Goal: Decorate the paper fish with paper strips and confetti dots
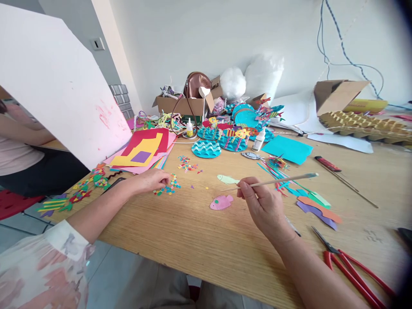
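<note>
Centre frame: the right hand (264, 206) pinches a thin stick (280, 180) pen-fashion between thumb and forefinger for fine control, beside the pink paper fish (221, 201) on the wooden table (193, 240). Left of centre, the left hand (151, 180) curls its fingertips onto scattered confetti (170, 187), possibly pinching a piece; it is too small to tell.

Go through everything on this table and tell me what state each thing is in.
left hand, fingertips down on paper bits
right hand, gripping stick
pink fish, lying flat
glue bottle, upright
cardboard box, flaps open
</note>
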The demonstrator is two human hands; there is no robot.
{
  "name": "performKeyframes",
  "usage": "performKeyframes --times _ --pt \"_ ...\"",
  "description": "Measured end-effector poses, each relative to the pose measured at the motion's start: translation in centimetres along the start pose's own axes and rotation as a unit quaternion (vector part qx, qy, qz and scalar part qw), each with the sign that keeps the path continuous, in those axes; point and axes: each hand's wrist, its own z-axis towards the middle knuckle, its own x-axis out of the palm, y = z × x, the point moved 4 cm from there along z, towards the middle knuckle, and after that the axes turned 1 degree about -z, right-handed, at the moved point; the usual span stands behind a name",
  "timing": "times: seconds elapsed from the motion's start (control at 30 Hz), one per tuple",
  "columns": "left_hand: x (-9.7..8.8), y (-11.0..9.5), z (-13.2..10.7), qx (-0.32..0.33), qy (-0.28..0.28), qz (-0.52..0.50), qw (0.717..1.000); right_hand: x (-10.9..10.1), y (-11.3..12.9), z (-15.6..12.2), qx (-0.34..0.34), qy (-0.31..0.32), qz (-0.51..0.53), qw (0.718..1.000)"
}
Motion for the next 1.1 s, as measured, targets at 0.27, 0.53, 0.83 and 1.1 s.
performKeyframes --times 0.27,0.53,0.83,1.1 --pt "0.2 0.1 -0.2 0.018 0.002 0.022 1.000 0.0 0.0 0.0 0.001 0.006 0.003 1.000" --pt "0.8 0.5 0.0 0.012 0.007 0.005 1.000 0.1 -0.1 0.0 -0.001 0.000 0.004 1.000" --pt "0.3 -0.4 -0.4 0.019 -0.039 0.028 0.999 0.0 0.2 0.1 -0.007 0.000 0.006 1.000" --pt "-1.4 -4.6 0.1 0.011 -0.066 -0.038 0.997 0.2 0.0 0.0 0.005 0.022 0.045 0.999"
